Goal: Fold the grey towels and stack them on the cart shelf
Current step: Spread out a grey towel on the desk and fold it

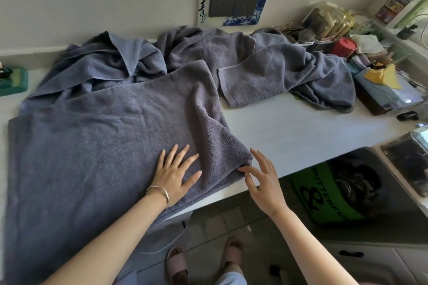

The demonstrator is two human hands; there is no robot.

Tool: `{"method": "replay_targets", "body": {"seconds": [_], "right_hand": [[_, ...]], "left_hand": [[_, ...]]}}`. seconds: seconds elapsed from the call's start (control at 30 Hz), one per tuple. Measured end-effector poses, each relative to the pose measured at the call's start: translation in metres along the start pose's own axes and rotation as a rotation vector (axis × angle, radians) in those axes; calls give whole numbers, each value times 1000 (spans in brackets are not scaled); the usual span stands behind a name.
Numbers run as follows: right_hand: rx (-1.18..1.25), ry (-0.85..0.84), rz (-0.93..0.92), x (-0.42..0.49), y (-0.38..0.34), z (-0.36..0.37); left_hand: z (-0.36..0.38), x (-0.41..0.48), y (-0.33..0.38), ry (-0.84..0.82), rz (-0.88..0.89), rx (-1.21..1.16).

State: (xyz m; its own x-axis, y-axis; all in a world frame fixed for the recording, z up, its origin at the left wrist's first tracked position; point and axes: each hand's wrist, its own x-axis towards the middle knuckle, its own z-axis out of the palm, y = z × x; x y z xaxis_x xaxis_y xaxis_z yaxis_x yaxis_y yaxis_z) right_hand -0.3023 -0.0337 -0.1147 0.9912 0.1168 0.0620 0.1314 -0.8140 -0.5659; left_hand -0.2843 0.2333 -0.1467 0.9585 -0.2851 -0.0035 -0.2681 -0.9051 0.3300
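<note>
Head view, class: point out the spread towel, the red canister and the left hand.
spread towel (92,146), head view, flat middle.
red canister (346,43), head view, lid.
left hand (172,173), head view, back of hand.

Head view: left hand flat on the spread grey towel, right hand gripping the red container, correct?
No. The head view shows the right hand open at the near corner of the spread grey towel, away from the red container. The left hand does lie flat on the towel.
</note>
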Motion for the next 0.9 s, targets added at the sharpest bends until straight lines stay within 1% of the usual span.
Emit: {"method": "replay_targets", "body": {"seconds": [0.13, 0.23, 0.3, 0.37, 0.47, 0.5, 0.57, 0.63, 0.7, 0.77, 0.83, 0.9], "right_hand": [[-11, -63, -68, 2, 5, -7], [-227, -200, -187, 7, 10, -3], [-377, -233, -200, 16, 12, 5], [-437, -188, -148, 25, 10, 6], [-522, -12, -137, 19, 21, -6], [-557, 15, -151, 10, 32, -11], [-613, -3, -204, -8, 58, -16], [-623, -65, -264, -15, 80, -15], [-607, -122, -331, -10, 82, -13], [-594, -174, -381, -2, 80, -13], [-577, -183, -395, 1, 90, -17], [-521, -158, -443, -1, 103, -26]], "left_hand": [[1, 0, 8, 9, -50, -7], [2, -3, 13, 12, -73, 36], [3, -5, 14, 15, -77, 87], [3, -5, 15, 5, -82, 127], [3, -7, 14, -22, -81, 160], [3, -7, 14, -28, -79, 159], [3, -8, 14, -31, -72, 144], [2, -8, 15, -24, -63, 130], [2, -7, 19, -23, -76, 107], [3, -10, 28, -18, -48, 128], [7, -17, 37, -39, -3, 181], [11, -27, 41, -52, -12, 188]]}}
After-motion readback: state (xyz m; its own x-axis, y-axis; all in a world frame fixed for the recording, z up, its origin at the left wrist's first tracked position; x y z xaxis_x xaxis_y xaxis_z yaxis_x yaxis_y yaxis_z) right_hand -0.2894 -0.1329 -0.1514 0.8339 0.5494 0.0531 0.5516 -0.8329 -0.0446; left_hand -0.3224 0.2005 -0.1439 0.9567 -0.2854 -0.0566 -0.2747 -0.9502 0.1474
